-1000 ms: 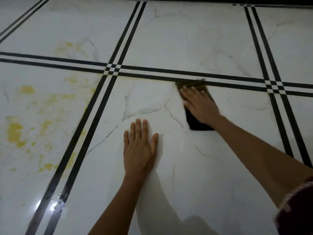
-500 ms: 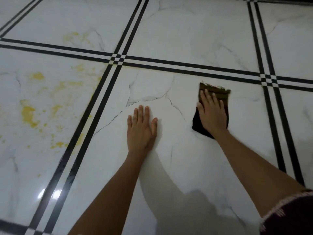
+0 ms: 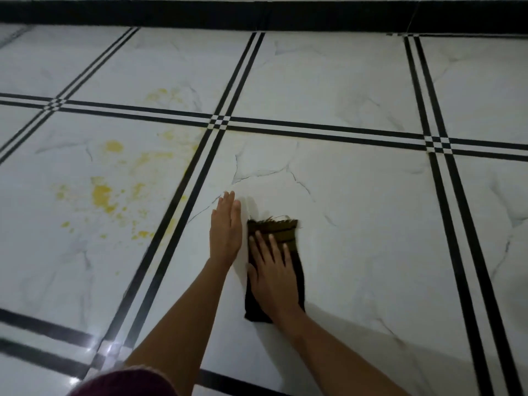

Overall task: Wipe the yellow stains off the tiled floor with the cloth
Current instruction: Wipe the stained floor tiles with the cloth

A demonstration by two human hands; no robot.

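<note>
On the white marble-look tile in front of us, the cloth (image 3: 274, 267) lies flat as a dark folded strip, its frayed brownish end pointing away from us. Our right hand (image 3: 271, 277) presses down on it with the fingers (image 3: 261, 242) spread apart and flat, pinning the cloth to the floor, not gripping it. Our left hand (image 3: 225, 230) rests palm-down just beside the cloth's left edge, fingers together and holding nothing; it seems to brace our weight.

In the last second the cloth has swept from the far right part of this tile, near the black double line, back toward us and leftward, so it now sits just beside the left hand. The tile under it shows no yellow we can make out.

The yellow stains (image 3: 101, 194) lie on the next tile to the left, across the black double grout lines (image 3: 183, 201), well apart from the cloth. More yellow marks show close to those lines and fainter ones (image 3: 163, 94) on the tile beyond. None of these looks wiped yet.

We judge the stroke just made has finished the clean tile and brought the cloth nearer the dirty one, and that most of the job remains. The next move probably carries the cloth over the black lines, with the left hand shifting out of its path.
</note>
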